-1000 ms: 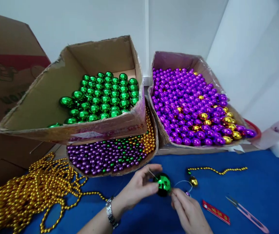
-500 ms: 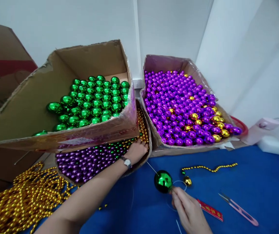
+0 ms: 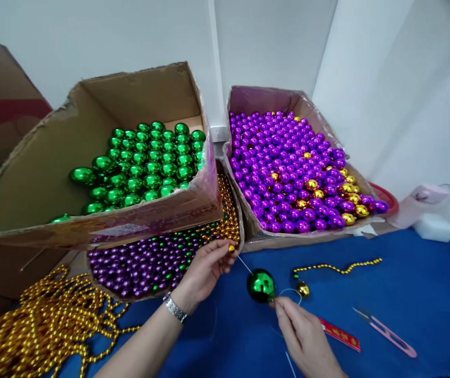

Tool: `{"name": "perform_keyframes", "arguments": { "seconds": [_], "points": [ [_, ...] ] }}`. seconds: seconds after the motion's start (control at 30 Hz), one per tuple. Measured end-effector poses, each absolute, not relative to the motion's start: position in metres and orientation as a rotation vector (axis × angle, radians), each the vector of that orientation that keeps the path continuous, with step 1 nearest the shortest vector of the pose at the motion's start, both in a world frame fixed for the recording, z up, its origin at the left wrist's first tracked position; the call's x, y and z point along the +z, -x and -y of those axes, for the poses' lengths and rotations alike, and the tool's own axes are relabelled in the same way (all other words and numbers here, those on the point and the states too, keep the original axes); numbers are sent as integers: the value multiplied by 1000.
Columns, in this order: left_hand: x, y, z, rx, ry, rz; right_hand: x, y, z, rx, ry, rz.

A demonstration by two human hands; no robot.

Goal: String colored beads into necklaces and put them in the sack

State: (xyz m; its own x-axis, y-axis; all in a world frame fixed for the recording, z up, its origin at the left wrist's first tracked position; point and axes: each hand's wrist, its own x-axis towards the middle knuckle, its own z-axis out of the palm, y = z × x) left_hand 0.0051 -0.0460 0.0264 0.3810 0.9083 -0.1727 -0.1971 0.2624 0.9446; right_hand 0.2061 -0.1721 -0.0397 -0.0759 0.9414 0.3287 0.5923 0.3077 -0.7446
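Fingers of the right hand (image 3: 306, 336) pinch the thread at the green ball (image 3: 261, 285); at ten o'clock the left hand (image 3: 203, 270) pinches a gold bead (image 3: 231, 248) onto the needle (image 3: 244, 264), before the bead tray (image 3: 162, 260).
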Motion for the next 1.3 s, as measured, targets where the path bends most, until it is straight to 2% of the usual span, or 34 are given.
{"name": "perform_keyframes", "arguments": {
  "seconds": [0.23, 0.47, 0.57, 0.67, 0.87, 1.3],
  "points": [
    [26, -5, 54, 900, -855, -835, -47, -207, 173, 481, 1407, 1832],
    [28, -10, 66, 911, -1248, -954, -60, -204, 171, 218, 1427, 1919],
    [21, -15, 73, 860, -1305, -936, -62, -199, 170, 329, 1424, 1846],
    [14, -17, 73, 887, -1103, -919, -61, -200, 172, 411, 1424, 1812],
    [13, -12, 64, 945, -741, -865, -55, -211, 179, 386, 1414, 1797],
    [15, -11, 68, 943, -783, -850, -53, -212, 178, 317, 1448, 1814]
  ]
}}
